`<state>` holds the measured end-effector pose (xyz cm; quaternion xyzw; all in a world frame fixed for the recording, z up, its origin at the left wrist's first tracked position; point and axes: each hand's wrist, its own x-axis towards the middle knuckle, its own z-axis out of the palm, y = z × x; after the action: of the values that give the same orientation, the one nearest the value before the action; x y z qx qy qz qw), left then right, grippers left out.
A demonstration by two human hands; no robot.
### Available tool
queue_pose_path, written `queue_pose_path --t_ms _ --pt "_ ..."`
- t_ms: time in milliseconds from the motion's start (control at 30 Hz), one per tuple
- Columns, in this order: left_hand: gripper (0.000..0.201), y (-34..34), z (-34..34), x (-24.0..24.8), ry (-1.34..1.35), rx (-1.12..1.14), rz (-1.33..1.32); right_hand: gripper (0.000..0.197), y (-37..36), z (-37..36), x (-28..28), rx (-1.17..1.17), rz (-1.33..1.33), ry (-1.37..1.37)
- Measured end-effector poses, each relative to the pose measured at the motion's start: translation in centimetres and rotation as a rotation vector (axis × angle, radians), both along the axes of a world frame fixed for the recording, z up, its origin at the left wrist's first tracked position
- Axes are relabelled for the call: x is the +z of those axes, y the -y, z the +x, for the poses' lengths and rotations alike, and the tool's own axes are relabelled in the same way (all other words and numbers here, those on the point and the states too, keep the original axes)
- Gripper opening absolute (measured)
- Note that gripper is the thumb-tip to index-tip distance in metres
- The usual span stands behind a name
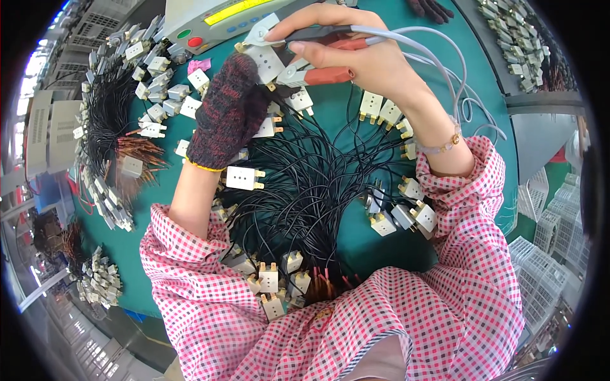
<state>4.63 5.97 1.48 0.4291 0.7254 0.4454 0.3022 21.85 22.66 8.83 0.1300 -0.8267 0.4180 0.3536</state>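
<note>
My left hand (pixel 225 111), in a dark knit glove with red flecks and a yellow cuff edge, is closed on a white block connector (pixel 264 62) with brass tabs. My bare right hand (pixel 375 66) grips test clips with red (pixel 327 75) and black (pixel 321 33) handles. The clips' pale jaws are at the connector's right side; whether they bite its tabs is hard to tell. Grey cables (pixel 438 60) run from the clips. Below my hands spreads a bundle of black wires (pixel 305 203), with white connectors on the wire ends.
A test meter (pixel 184 28) with a yellow display and green and red buttons stands behind my left hand. More wired connectors (pixel 114 95) are heaped at left on the green table (pixel 143 270). Another pile (pixel 518 54) is at far right. White racks (pixel 534 267) stand at right.
</note>
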Motion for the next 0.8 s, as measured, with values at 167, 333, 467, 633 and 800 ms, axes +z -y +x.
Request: queue_pose_path --t_ms 167,333,467,633,800 --pt "0.042 -0.3 1.0 0.9 0.522 0.047 0.246 0.019 -0.2 -0.4 -0.3 0.02 -0.057 0.011" --pt "0.057 0.1 1.2 6.5 0.169 -0.178 0.248 0.019 -3.7 0.4 -1.2 0.11 -0.679 -0.029" --pt "0.04 -1.0 2.0 6.1 -1.418 0.147 -0.055 0.017 -4.9 1.6 -2.7 0.041 -0.731 -0.09" --pt "0.033 -6.8 8.7 6.5 -0.851 -0.219 -0.015 0.017 -4.8 1.4 -3.6 -0.091 -1.106 0.031" --pt "0.049 -10.5 10.4 3.2 -0.866 -0.261 -0.386 0.017 -5.5 2.1 -3.8 -0.188 -1.026 0.164"
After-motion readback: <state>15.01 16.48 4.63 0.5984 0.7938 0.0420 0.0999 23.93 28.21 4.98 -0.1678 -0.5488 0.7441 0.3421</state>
